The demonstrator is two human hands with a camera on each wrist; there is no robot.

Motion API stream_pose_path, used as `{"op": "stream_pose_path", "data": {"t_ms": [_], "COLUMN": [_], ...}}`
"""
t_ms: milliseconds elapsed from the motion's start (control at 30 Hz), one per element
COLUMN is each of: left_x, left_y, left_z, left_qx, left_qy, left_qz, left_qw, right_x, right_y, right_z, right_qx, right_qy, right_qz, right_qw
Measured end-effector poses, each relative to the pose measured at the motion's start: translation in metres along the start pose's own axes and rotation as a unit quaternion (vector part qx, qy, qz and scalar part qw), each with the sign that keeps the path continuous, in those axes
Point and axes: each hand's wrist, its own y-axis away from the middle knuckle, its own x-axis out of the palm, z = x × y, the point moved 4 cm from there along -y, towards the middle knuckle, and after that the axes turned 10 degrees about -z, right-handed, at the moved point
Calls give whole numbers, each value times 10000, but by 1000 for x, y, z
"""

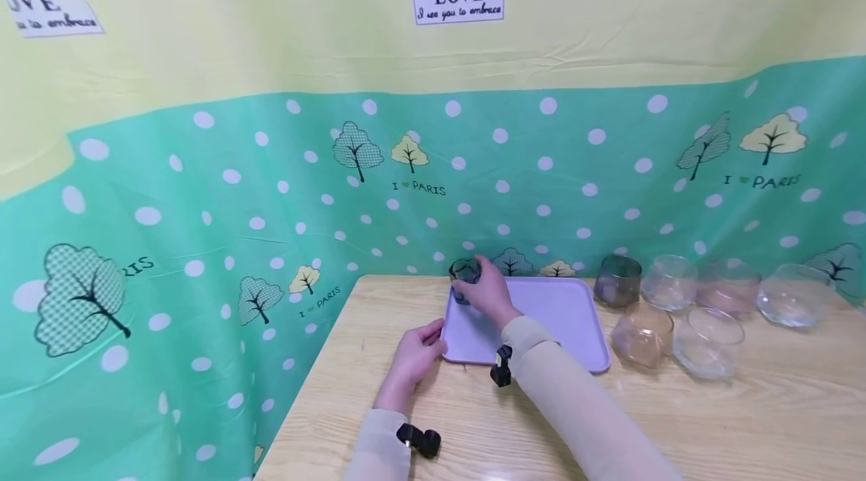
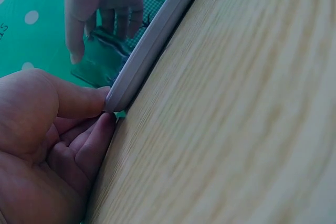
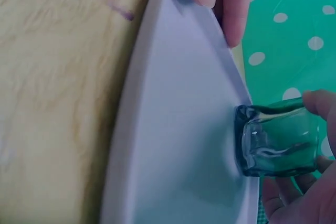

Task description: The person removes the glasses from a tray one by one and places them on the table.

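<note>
A lilac tray point(image 1: 558, 319) lies on the wooden table, its far side close to the curtain. My left hand point(image 1: 416, 355) is at the tray's front left corner; in the left wrist view, the thumb point(image 2: 84, 100) presses on the rim with the fingers below it. At the far left corner of the tray, my right hand point(image 1: 489, 291) grips a dark, blue-green tinted drinking glass point(image 3: 281, 140). Thumb and fingers sit on opposite sides near the glass's mouth. Its thick base is right at the tray surface in the right wrist view.
Right of the tray stand several glasses: a dark smoky one point(image 1: 619, 282), a pink one point(image 1: 728, 289), an amber one point(image 1: 643, 337) and several clear ones, among them a front one point(image 1: 709, 346). Behind the wooden table point(image 1: 325, 406) hangs a green and yellow curtain point(image 1: 379, 225).
</note>
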Motion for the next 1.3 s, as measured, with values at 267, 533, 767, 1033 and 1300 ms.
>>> {"op": "stream_pose_path", "data": {"t_ms": [267, 533, 767, 1033, 1300], "left_x": [-3, -5, -4, -2, 4], "left_y": [-3, -1, 2, 2, -1], "left_z": [-2, 8, 13, 10, 4], "left_qx": [19, -62, -38, 64, -10], "left_qy": [-141, 7, -3, -21, 16], "left_qz": [-100, -124, -174, -138, -38], "left_qw": [9998, 9999, 9998, 9999, 10000], "right_x": [-12, -12, -21, -47, -89], "right_y": [10, 27, 46, 81, 118], "right_z": [1, -16, -27, -39, -45], "right_qx": [-181, -69, 117, 313, 288], "right_qy": [135, -39, -213, -714, -1690], "right_qz": [-170, -62, -62, -180, -52], "right_qw": [9996, 9999, 9997, 9968, 9852]}}
